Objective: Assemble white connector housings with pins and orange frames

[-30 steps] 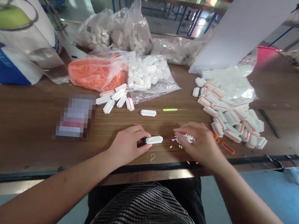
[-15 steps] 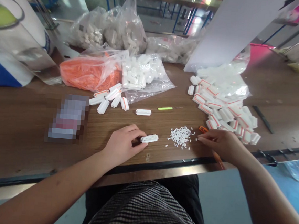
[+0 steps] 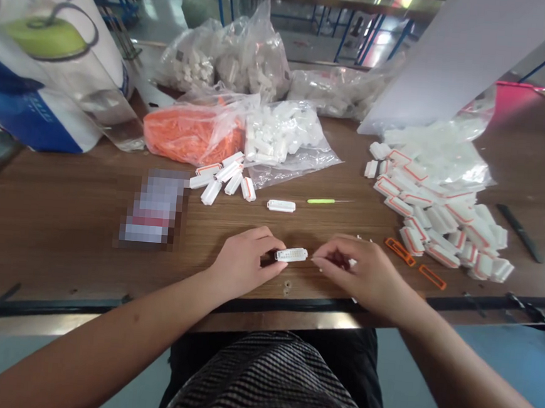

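Observation:
My left hand pinches one end of a white multi-hole connector housing, holding it just above the table with its rows of holes facing up. Close to the housing's right end, my right hand is closed in a pinch. A tiny white plug shows at its fingertips, apart from the housing. Most of the pile of small white plugs lies hidden under this hand; a few loose ones peek out. Behind the hands lies another white connector housing, beside a thin pick with a yellow-green handle.
Orange frame-shaped seals lie right of my right hand. Beyond them is a heap of white housings with orange edging. Bags of orange parts and white parts stand behind, near a blurred-out object and a black strip.
My right hand has moved left from the right side of the plug pile to beside the housing. My left hand keeps its hold. The camera view has turned slightly left.

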Motion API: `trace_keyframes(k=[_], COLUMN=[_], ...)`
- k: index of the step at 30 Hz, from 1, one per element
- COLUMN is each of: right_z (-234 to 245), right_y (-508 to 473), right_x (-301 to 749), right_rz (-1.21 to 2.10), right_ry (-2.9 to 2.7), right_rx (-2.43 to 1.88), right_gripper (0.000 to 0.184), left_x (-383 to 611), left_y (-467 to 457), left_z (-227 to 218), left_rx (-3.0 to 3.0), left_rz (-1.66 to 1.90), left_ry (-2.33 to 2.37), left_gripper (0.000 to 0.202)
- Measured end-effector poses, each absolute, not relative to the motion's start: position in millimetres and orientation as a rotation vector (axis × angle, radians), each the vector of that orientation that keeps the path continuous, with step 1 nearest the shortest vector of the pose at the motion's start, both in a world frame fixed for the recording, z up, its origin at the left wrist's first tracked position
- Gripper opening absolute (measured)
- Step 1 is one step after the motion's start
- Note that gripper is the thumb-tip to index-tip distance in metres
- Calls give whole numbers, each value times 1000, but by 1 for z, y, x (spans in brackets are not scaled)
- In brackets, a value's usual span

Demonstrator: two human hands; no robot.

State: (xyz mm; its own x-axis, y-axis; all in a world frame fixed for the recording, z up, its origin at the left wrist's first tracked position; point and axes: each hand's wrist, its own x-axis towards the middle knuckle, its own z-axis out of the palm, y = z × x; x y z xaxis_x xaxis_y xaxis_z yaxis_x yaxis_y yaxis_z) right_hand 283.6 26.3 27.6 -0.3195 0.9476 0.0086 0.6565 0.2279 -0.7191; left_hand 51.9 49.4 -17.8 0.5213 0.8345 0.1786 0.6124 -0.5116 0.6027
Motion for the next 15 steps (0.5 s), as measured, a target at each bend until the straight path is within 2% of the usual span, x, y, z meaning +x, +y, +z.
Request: trace_keyframes(k=[9,15], right_z=[13,15], right_y=[43,40], right_x=[249,250], right_rz=[810,553], right_ry=[-2217,-2388], right_rx=[-1385,-1311], right_gripper=[15,20], left_x=[52,53], left_y=[49,49], left_z=[-16,-15], left_rx=[2312,2309], left_rz=[639,613], left_ry=[1160,1177], left_gripper=[11,11])
